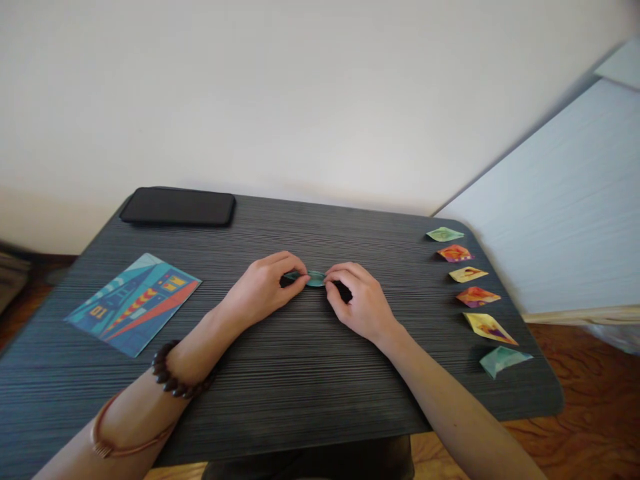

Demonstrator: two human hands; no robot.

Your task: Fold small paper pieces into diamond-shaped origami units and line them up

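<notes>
A small teal piece of folded paper [315,279] is held between my two hands above the middle of the dark table. My left hand [267,288] pinches its left end between thumb and fingers. At the right end, the fingertips of my right hand [361,298] close on it, thumb below. The fingers cover both ends, so its full shape is partly hidden. A flat printed paper sheet [135,303], blue with orange stripes, lies to the left of my left hand.
Several folded paper pieces, among them a green one [445,234], an orange one [479,297] and a teal one [505,361], form a column along the right edge of the table [310,393]. A black phone-like slab [179,207] lies at the back left, near the wall.
</notes>
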